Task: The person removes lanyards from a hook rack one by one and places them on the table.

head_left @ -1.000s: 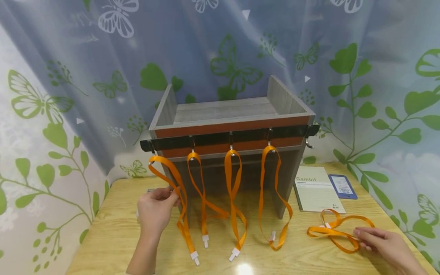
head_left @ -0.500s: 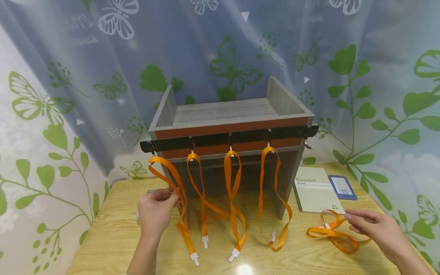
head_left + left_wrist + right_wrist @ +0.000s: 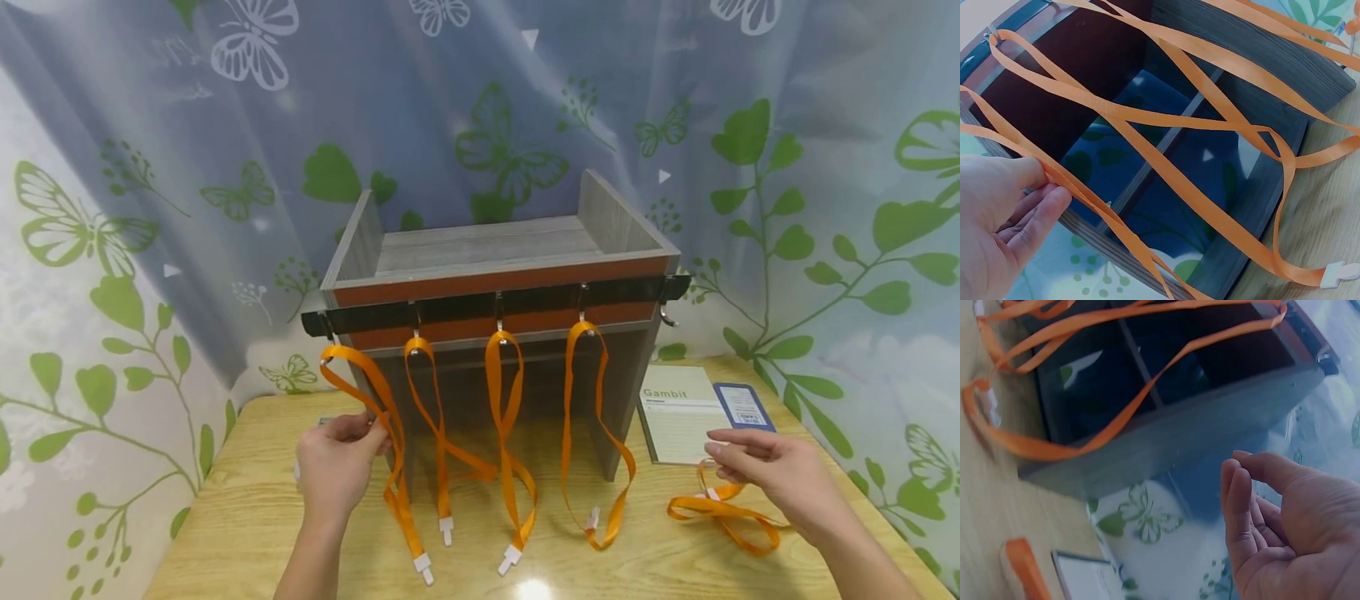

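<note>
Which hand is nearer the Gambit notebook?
Right: the right hand overlaps the Gambit notebook in the head view; the left hand is across the gray shelf, pinching the leftmost orange lanyard.

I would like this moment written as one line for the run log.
left hand: pinches leftmost hanging lanyard | right hand: holds nothing, near loose lanyard on table | rightmost hook: bare

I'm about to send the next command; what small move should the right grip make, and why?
Probably lower the right grip to the loose lanyard and pinch it: it lies on the table, that grip looks empty, and the rightmost hook is bare.
</note>
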Motion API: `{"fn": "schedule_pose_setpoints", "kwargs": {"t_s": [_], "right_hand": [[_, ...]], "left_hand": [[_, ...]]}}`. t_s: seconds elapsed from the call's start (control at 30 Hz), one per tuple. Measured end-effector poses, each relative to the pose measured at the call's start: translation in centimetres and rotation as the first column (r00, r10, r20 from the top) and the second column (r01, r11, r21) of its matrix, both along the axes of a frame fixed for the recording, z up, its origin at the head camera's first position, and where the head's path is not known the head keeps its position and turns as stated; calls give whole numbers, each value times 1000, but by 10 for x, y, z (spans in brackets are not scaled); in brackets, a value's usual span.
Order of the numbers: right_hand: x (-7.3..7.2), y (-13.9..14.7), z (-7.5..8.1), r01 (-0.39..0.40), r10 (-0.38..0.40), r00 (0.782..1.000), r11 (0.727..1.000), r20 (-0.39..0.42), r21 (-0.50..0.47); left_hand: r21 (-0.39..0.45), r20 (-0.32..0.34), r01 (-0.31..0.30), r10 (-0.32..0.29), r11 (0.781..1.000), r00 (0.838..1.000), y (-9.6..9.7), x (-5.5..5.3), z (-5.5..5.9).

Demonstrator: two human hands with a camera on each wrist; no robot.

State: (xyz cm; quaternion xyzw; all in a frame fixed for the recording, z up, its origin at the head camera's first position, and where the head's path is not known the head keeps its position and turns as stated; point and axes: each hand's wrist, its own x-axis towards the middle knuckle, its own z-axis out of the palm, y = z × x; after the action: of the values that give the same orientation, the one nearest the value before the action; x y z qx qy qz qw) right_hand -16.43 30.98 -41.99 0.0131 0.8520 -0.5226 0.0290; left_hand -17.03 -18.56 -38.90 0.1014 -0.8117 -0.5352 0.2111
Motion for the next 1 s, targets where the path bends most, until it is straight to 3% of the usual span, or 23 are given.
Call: {"fn": "schedule_pose_setpoints", "kwargs": {"t_s": [0.2,0.5,0.77,1.0], "right_hand": [[-6,-19,11,-21,22,999,999,-32,37],[-13,-42,17,-74,70,995,996,-66,-56],[-14,-70,13,-225,195,967,956,-164,-188],[-18,-90,13,-266,224,952,944,-210,-197]], "left_hand": [[9,3,-6,6,1000,1000,0,0,0],[19,8,-4,4,1000,1000,-2,-2,-1],[34,0,-7,7,999,1000,-3,0,-4],[31,5,-5,5,1000,1000,-1,-1,-4]]}}
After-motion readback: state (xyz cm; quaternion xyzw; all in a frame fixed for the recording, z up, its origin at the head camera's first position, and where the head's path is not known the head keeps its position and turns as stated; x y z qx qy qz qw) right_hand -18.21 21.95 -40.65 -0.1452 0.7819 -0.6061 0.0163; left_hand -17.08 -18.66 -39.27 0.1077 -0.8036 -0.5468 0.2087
